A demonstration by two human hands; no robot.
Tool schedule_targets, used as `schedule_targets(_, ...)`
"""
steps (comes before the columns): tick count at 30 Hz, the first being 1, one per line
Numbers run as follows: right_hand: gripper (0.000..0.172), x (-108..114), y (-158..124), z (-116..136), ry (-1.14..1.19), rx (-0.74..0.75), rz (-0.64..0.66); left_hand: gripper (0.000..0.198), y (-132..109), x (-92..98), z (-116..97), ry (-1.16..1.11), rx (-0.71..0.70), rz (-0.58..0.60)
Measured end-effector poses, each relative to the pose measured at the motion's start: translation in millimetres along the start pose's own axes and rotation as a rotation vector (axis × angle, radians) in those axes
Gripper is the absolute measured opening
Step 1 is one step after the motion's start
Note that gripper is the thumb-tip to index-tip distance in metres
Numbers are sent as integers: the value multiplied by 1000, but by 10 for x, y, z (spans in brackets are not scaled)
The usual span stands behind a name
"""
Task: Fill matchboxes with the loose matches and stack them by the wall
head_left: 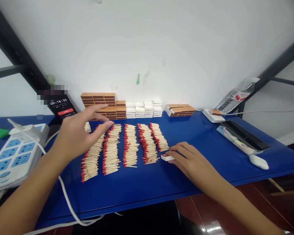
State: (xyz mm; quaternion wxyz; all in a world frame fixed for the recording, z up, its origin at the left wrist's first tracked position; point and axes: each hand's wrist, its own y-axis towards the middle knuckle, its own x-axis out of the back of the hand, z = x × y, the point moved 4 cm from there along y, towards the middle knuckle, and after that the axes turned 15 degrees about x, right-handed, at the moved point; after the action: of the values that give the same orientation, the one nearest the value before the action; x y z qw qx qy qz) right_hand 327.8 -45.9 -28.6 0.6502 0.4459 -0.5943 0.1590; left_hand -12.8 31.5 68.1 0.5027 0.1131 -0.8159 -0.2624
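Rows of red-headed matches (130,147) lie side by side on the blue table (142,186). My left hand (84,127) hovers over the leftmost rows, thumb and fingers apart, holding nothing. To the right of the rows, my right hand (186,160) grips a small white matchbox tray (167,157) low at the table; some red shows inside it. Behind the matches are stacked brown matchboxes (98,95), piled white trays (148,109) and a flat group of brown matchboxes (181,110), all along the wall.
A power strip (17,153) with white cables stands at the left, near a propped phone (62,104) showing a timer. On the right are a white adapter (213,116), a plastic bottle (236,96), a dark flat device (245,133) and a white plastic piece (259,161).
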Motion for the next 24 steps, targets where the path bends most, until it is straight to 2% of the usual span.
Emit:
schedule_targets(3,26,31,86,-100,32,10,20,47,18,64,225,78,91,-85)
schedule_targets(6,26,40,153,-186,46,-21,24,46,28,42,331,106,137,-95)
schedule_targets(12,29,-8,135,-224,109,-76,-34,49,28,-1,351,123,116,-77)
schedule_targets(17,39,-63,28,-193,172,-85,-14,47,9,20,333,122,102,-93)
schedule_targets(24,33,-100,18,-202,157,-71,-36,47,5,-3,358,124,81,-102)
